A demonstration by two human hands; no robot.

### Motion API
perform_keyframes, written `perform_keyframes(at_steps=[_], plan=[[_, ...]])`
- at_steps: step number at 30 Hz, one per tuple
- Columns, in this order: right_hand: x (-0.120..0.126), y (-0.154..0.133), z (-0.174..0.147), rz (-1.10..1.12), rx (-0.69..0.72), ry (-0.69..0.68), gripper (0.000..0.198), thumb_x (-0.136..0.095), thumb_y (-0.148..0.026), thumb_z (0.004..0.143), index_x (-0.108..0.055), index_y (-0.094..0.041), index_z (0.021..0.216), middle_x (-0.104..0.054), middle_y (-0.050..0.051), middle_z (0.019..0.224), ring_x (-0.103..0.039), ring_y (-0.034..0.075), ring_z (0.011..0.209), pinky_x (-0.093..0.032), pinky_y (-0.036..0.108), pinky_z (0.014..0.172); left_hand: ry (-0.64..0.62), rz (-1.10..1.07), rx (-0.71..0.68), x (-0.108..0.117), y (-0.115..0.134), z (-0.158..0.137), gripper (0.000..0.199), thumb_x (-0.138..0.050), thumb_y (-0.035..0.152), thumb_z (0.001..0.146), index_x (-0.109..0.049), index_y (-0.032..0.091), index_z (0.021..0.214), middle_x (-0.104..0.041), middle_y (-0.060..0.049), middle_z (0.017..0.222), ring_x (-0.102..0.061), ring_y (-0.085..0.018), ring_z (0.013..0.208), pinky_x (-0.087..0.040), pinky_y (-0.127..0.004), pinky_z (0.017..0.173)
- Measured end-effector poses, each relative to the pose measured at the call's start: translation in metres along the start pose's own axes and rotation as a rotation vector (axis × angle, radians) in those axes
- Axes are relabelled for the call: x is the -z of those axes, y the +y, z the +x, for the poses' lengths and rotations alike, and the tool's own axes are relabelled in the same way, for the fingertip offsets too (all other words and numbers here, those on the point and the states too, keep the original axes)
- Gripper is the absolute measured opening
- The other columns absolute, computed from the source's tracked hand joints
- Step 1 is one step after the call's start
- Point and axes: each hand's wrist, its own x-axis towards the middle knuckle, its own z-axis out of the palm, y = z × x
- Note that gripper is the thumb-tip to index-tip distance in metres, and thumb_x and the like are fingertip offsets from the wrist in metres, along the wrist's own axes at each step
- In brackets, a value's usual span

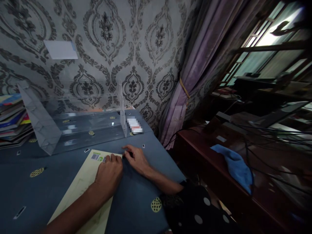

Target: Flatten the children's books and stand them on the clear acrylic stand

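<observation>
Pale-yellow rectangular paper pad (84,177), barcode-printed, lies flat on the desk (133,198) under matt blue patterned cloth. Left hand (108,174): fingers curled on its top edge, grip indeterminable. Right hand (137,160): fingers loosely parted, apparently empty, beside the corner. Step judged: steadying; next move calls for even pressure. Clear rigid-plastic rack (40,120) stands beyond.

You faced a wall (135,42) papered pale grey with dark medallions. To its right hung a purple curtain (176,113), gathered by a yellowish tie (184,88). Bright light showed through the window (269,35) at far right; the room was dim. Your blue-grey worktop (135,208) stood beside a reddish-brown desk (195,148).
</observation>
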Motion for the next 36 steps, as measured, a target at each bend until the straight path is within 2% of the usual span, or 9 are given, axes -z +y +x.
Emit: perform_keyframes(at_steps=[8, 14, 18, 23, 28, 33, 36], plan=[[-0.001, -0.001, 0.0, 0.023, 0.014, -0.019, 0.027, -0.051, -0.016, 0.092, -0.069, -0.02, 0.111, -0.076, 0.002, 0.083, -0.059, 0.015, 0.061, -0.044, 0.026, 0.061, 0.005, 0.006, 0.019, -0.001, -0.004, 0.008, 0.03, -0.043, 0.003, 0.088, -0.07, 0.008, 0.1, -0.072, -0.021, 0.093, -0.072, -0.032, 0.09, -0.056, -0.038, 0.07], [-0.001, 0.001, 0.002, 0.039, 0.016, -0.041, 0.028, -0.052, -0.014, 0.09, -0.067, -0.017, 0.113, -0.076, 0.002, 0.082, -0.061, 0.014, 0.064, -0.044, 0.025, 0.063, -0.039, -0.067, -0.006, 0.006, -0.013, 0.005, 0.028, -0.043, 0.014, 0.093, -0.07, 0.01, 0.099, -0.074, -0.019, 0.092, -0.073, -0.032, 0.09, -0.054, -0.038, 0.072], [-0.001, 0.0, 0.003, 0.083, 0.016, -0.025, 0.029, -0.051, -0.014, 0.09, -0.066, -0.017, 0.115, -0.076, 0.003, 0.087, -0.062, 0.014, 0.067, -0.045, 0.025, 0.066, -0.043, -0.065, 0.016, 0.008, -0.021, 0.006, 0.029, -0.044, 0.024, 0.094, -0.07, 0.013, 0.1, -0.075, -0.018, 0.092, -0.073, -0.032, 0.091, -0.052, -0.037, 0.074], [0.001, -0.004, 0.002, 0.143, 0.032, 0.02, 0.03, -0.05, -0.014, 0.09, -0.065, -0.018, 0.115, -0.078, 0.003, 0.092, -0.061, 0.012, 0.064, -0.044, 0.023, 0.061, -0.076, -0.069, 0.047, 0.012, -0.028, 0.009, 0.031, -0.042, 0.028, 0.096, -0.071, 0.015, 0.094, -0.075, -0.017, 0.091, -0.073, -0.032, 0.089, -0.048, -0.037, 0.072], [0.001, -0.006, 0.001, 0.184, 0.08, 0.063, 0.031, -0.049, -0.018, 0.091, -0.064, -0.017, 0.118, -0.077, 0.005, 0.097, -0.066, 0.014, 0.072, -0.044, 0.022, 0.06, -0.098, -0.05, 0.049, 0.017, -0.03, 0.008, 0.033, -0.04, 0.03, 0.097, -0.071, 0.016, 0.093, -0.076, -0.015, 0.091, -0.073, -0.033, 0.09, -0.048, -0.037, 0.072], [-0.003, -0.003, -0.001, 0.097, 0.189, -0.048, 0.031, -0.05, -0.018, 0.091, -0.065, -0.018, 0.117, -0.075, 0.003, 0.093, -0.063, 0.013, 0.069, -0.047, 0.024, 0.065, -0.078, -0.084, 0.062, 0.012, -0.022, 0.002, 0.028, -0.045, 0.028, 0.097, -0.069, 0.014, 0.102, -0.075, -0.015, 0.1, -0.072, -0.031, 0.097, -0.052, -0.038, 0.078], [-0.005, -0.001, -0.002, 0.015, 0.212, -0.092, 0.029, -0.051, -0.018, 0.09, -0.067, -0.019, 0.115, -0.075, 0.004, 0.09, -0.064, 0.014, 0.07, -0.047, 0.026, 0.068, -0.057, -0.14, -0.044, 0.002, -0.03, -0.015, 0.025, -0.051, 0.029, 0.098, -0.067, 0.015, 0.109, -0.071, -0.015, 0.115, -0.068, -0.031, 0.109, -0.053, -0.04, 0.086]])
